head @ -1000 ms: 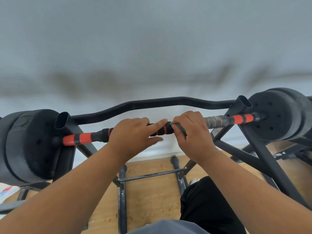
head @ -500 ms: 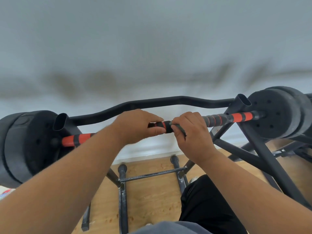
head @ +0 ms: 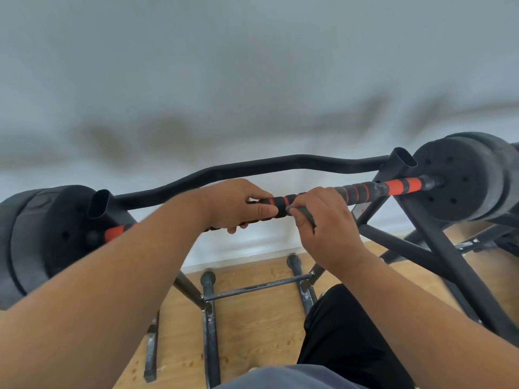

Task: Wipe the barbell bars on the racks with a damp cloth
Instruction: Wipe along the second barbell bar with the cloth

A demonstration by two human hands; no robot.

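The barbell bar [head: 362, 190] lay across the rack [head: 438, 248], a weight plate [head: 460, 178] on each end, so I judged it was held there simply to be steadied for wiping. My left hand [head: 238, 204] had its fingers curled round the bar near its middle, forearm reaching up from lower left. My right hand [head: 323, 217] sat just beside it, fingers clenched on the bar and pinching a thin dark-green strip, possibly the cloth [head: 304, 213], though I couldn't be sure.
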